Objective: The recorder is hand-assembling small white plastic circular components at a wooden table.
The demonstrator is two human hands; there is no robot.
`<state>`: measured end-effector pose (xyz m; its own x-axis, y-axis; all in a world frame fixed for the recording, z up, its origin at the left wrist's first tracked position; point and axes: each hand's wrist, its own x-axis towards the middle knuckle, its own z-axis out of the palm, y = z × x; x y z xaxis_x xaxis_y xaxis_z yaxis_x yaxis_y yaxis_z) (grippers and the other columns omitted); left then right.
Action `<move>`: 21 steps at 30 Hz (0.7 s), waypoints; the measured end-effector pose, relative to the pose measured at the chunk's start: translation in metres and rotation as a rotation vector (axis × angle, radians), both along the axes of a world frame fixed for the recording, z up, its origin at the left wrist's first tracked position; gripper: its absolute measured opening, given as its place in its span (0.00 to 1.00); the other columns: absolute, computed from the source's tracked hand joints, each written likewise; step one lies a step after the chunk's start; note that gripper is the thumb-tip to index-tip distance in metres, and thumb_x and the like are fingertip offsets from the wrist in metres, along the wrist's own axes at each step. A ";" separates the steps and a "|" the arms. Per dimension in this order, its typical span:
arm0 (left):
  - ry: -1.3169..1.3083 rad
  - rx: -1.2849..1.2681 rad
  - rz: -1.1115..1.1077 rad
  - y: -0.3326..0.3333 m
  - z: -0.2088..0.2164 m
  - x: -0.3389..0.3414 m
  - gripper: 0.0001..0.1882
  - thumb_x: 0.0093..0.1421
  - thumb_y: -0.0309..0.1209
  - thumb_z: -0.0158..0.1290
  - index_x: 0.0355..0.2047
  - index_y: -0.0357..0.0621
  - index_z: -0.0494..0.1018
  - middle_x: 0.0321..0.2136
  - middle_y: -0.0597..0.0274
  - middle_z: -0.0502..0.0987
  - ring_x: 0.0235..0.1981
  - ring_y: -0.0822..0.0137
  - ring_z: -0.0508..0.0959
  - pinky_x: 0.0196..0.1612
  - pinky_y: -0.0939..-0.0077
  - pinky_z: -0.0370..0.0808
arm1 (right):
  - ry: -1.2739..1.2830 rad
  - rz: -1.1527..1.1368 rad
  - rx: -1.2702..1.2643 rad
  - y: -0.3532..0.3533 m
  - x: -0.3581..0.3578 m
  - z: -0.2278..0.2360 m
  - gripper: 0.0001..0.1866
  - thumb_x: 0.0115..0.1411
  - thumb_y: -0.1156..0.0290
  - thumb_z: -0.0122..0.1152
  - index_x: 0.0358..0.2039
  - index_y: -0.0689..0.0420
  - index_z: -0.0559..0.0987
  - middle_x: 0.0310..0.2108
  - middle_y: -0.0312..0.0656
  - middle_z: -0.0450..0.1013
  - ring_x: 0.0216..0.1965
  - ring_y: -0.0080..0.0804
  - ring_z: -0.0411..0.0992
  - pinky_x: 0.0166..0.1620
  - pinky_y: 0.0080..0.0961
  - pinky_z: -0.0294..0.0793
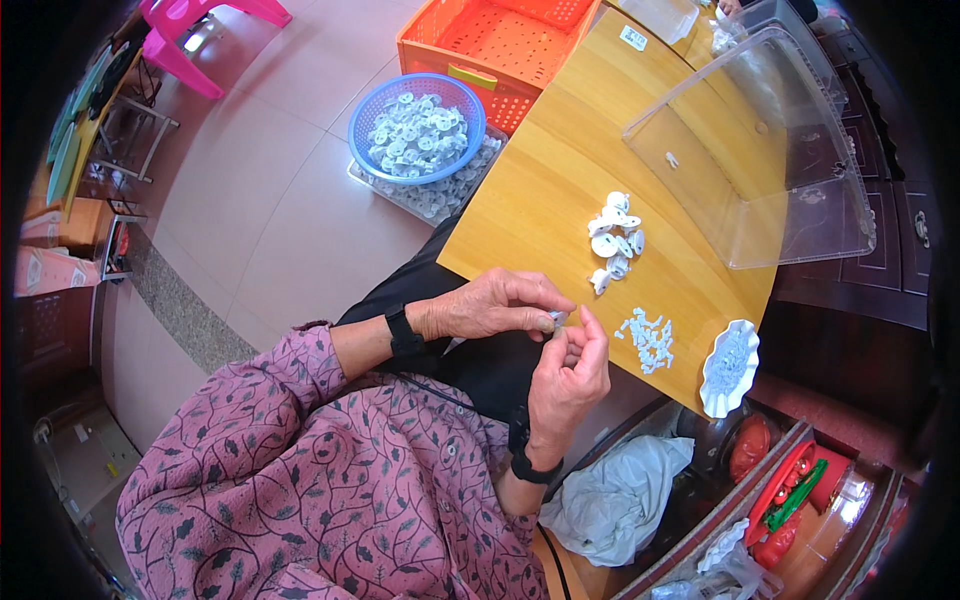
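Over the near left edge of the wooden table point(530, 180), my left hand point(492, 305) pinches a small white plastic part point(558, 318) between thumb and fingers. My right hand point(572, 372) meets it there, its thumb and forefinger pressed together at the same part; whether they hold a separate tiny piece cannot be made out. Beyond the hands lies a loose heap of white round plastic parts point(604, 245). Nearer on the right is a scatter of tiny white pieces point(650, 342). A white scalloped dish point(716, 407) at the table's right corner holds many tiny pale bluish pieces.
A blue colander point(474, 145) full of white parts sits on a clear tray of similar parts, left of the table. Behind it stands an orange crate point(420, 52). A large transparent bin point(850, 225) lies at the right. A white plastic bag point(615, 495) is below my right hand.
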<state>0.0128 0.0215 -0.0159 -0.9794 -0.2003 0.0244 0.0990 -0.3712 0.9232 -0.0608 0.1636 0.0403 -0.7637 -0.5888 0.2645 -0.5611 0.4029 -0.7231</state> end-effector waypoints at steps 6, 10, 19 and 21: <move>0.010 -0.042 0.024 0.002 -0.001 0.001 0.17 0.68 0.29 0.54 0.55 0.37 0.75 0.44 0.59 0.74 0.42 0.72 0.77 0.46 0.78 0.78 | 0.000 0.010 -0.009 0.000 0.004 -0.003 0.15 0.60 0.83 0.60 0.48 0.64 0.76 0.26 0.43 0.75 0.24 0.31 0.77 0.27 0.28 0.77; 0.011 -0.093 0.003 -0.001 0.000 0.000 0.17 0.68 0.29 0.54 0.55 0.36 0.75 0.45 0.59 0.75 0.44 0.72 0.77 0.46 0.77 0.78 | -0.086 -0.027 -0.035 0.000 0.005 -0.003 0.16 0.59 0.83 0.61 0.48 0.64 0.77 0.27 0.40 0.76 0.25 0.22 0.75 0.29 0.22 0.76; -0.067 0.104 0.036 -0.001 0.004 0.001 0.17 0.69 0.30 0.53 0.55 0.36 0.74 0.41 0.61 0.78 0.38 0.74 0.80 0.44 0.79 0.80 | -0.226 -0.067 -0.102 0.009 0.003 -0.012 0.11 0.62 0.77 0.64 0.44 0.63 0.77 0.30 0.42 0.77 0.28 0.30 0.77 0.31 0.25 0.76; -0.070 0.118 0.039 -0.001 0.004 0.001 0.17 0.69 0.30 0.53 0.55 0.36 0.74 0.41 0.62 0.79 0.38 0.74 0.80 0.43 0.79 0.80 | -0.202 -0.064 -0.085 0.010 0.003 -0.013 0.09 0.63 0.75 0.64 0.42 0.63 0.78 0.30 0.42 0.77 0.27 0.30 0.76 0.31 0.26 0.75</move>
